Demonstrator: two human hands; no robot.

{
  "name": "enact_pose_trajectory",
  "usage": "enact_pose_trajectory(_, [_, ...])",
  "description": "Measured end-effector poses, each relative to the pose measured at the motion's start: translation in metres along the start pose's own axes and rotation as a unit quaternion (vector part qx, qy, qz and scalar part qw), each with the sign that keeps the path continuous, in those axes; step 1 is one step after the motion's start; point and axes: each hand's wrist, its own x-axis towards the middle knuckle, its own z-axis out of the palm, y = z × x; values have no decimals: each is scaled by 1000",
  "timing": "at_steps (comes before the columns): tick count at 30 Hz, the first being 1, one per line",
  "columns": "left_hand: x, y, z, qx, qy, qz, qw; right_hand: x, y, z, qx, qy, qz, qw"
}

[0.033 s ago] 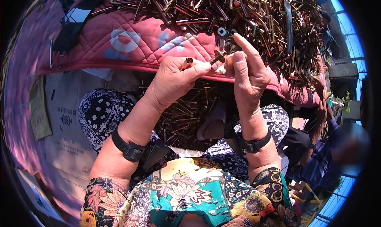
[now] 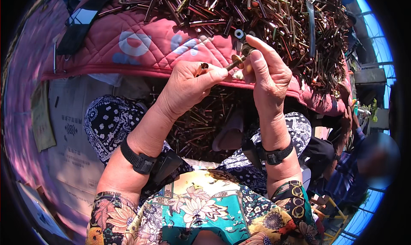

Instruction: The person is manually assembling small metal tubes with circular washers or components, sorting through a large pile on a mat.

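In front of the pink quilt's edge, my left hand (image 2: 190, 80) is closed around an expansion bolt. The bolt's threaded end (image 2: 231, 66) points up and right out of the thumb and forefinger. A shiny copper-coloured tube end (image 2: 201, 68) shows at the back of the same fist. A brass-coloured washer (image 2: 237, 61) sits around the thread. My right hand (image 2: 269, 71) pinches small ringed metal pieces (image 2: 245, 49), likely nuts or washers, between thumb and fingers at the bolt's tip. The fingers partly hide them.
A large heap of metal bolts and tubes (image 2: 282, 26) covers the pink quilted cloth (image 2: 154, 52) ahead. More bolts (image 2: 192, 129) lie below, between my knees. A loose washer (image 2: 239, 33) lies at the heap's near edge. Cardboard (image 2: 72, 116) is at left; another person (image 2: 342, 168) sits at right.
My right hand's fingertips have shifted slightly left and curled closer around the bolt's tip. The washer's tilt differs a little. My left hand has stayed in place.
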Motion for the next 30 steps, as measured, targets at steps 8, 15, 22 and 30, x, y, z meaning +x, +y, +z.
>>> enact_pose_trajectory(8, [-5,2,-9,-25,-17,-50,998,8,4,-1,139,-146,128,971])
enact_pose_trajectory(15, [-9,7,-10,-101,82,-85,988,-4,11,20,115,-144,115,976])
enact_pose_trajectory(22, [2,-11,-21,-223,175,-106,953,-3,-8,11,99,-67,44,992])
enact_pose_trajectory(30, [8,-20,-32,-302,241,-40,921,-28,11,33,-323,-232,-59,916])
